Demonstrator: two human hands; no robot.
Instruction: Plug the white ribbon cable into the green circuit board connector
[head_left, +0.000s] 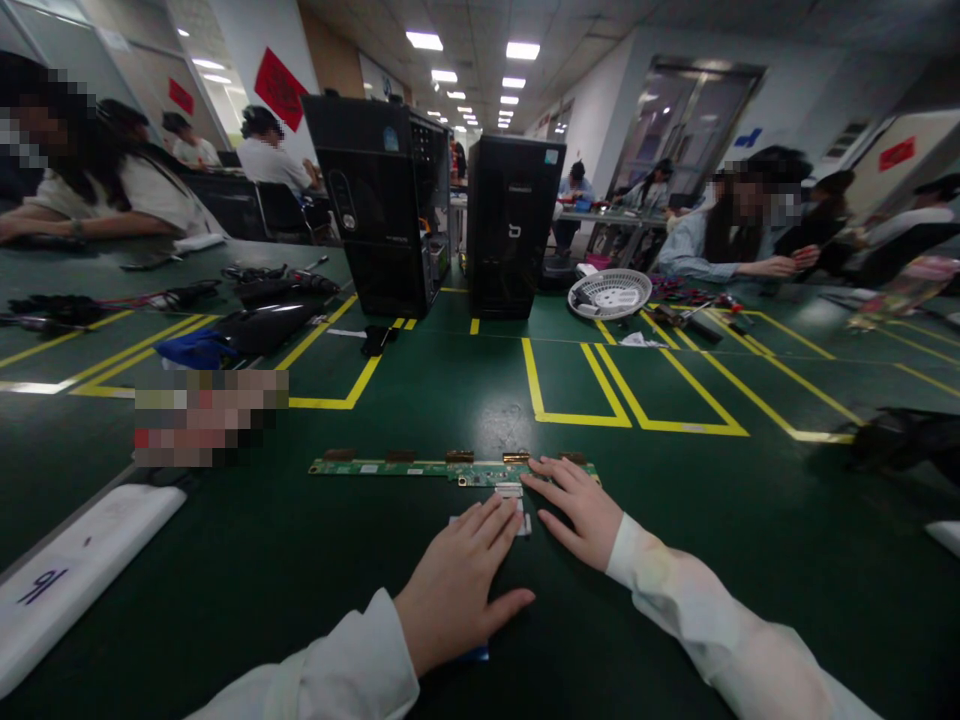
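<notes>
A long, narrow green circuit board (pixel 375 468) lies across the dark green table, with several brown-gold tabs along its far edge. My right hand (pixel 581 510) rests at the board's right part, fingers spread, fingertips touching it and covering some of it. Nearer to me, my left hand (pixel 461 580) lies palm down with fingers stretched out and thumb apart. Its fingertips are on a pale flat ribbon cable (pixel 523 508) that meets the board's near edge. Most of this cable is hidden under the left hand. A small blue piece (pixel 477 654) peeks out below the left palm.
Two black computer towers (pixel 379 210) (pixel 514 225) stand at the back. Right of them is a white basket (pixel 609 294). Yellow tape lines (pixel 585 419) mark the table. At left lie a white slab-like object (pixel 82 570) and dark cables (pixel 180 296). Several people sit around.
</notes>
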